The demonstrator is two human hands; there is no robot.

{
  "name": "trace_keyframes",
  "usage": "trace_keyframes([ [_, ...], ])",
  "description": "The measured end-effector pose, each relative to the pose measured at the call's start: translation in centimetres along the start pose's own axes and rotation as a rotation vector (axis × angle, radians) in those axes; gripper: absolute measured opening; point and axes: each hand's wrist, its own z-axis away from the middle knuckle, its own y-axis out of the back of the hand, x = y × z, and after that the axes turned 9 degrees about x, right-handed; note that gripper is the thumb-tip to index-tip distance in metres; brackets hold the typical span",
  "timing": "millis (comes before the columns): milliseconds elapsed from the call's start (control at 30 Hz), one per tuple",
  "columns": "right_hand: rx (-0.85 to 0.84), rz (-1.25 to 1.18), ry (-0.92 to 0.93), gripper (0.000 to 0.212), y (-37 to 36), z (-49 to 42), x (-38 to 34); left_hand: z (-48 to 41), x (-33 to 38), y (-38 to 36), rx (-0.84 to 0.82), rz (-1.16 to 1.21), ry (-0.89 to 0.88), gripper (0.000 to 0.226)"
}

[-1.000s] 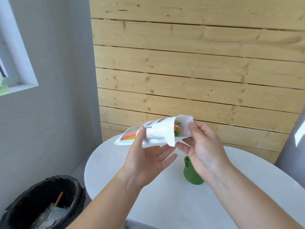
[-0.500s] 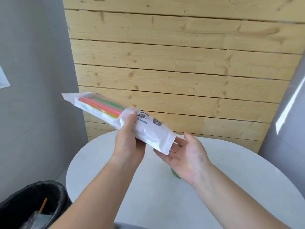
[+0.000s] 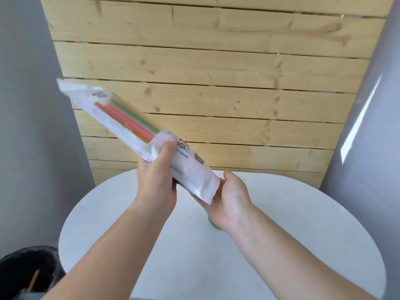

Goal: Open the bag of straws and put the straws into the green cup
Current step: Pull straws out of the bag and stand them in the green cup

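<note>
Your left hand (image 3: 157, 180) grips the seemingly light, slick bag (image 3: 190, 169) mid-length. Right hand (image 3: 232, 202) cups its mouth, hold unclear; pinch straws (image 3: 129, 119) there.

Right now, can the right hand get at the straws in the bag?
Likely yes, if the lower end is open: the left hand holds the bag tilted with that end at the right hand; straws show higher up.

White bag (image 3: 191, 172) (coloured straws (image 3: 129, 118) inside) tilts above green cup (image 3: 213, 224).
</note>
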Motion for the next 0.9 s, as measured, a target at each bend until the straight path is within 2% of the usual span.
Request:
trace_keyframes([
  [133, 0.004, 0.260, 0.162, 0.044, 0.1, -0.1, 0.1, -0.8, -0.3, 1.7, 0.235, 0.131, 0.176, 0.040],
  [267, 0.057, 0.517, 0.383, 0.043, 0.6, -0.3, 0.1, -1.0, -1.1, 2.2, 0.346, 0.207, 0.250, 0.050],
  [367, 0.023, 0.478, 0.421, 0.036, 0.5, -0.1, 0.0, -0.8, -1.7, 2.0, 0.350, 0.225, 0.258, 0.053],
  [500, 0.013, 0.448, 0.458, 0.026, 0.4, -0.5, 0.4, -0.5, -2.0, 2.0, 0.358, 0.236, 0.273, 0.044],
  [700, -0.001, 0.348, 0.438, 0.019, 0.7, -0.7, 0.3, -0.8, -1.6, 2.5, 0.363, 0.243, 0.253, 0.046],
  [900, 0.043, 0.476, 0.619, 0.031, 1.2, -1.1, 0.1, -0.9, -1.4, 2.8, 0.374, 0.248, 0.255, 0.045],
])
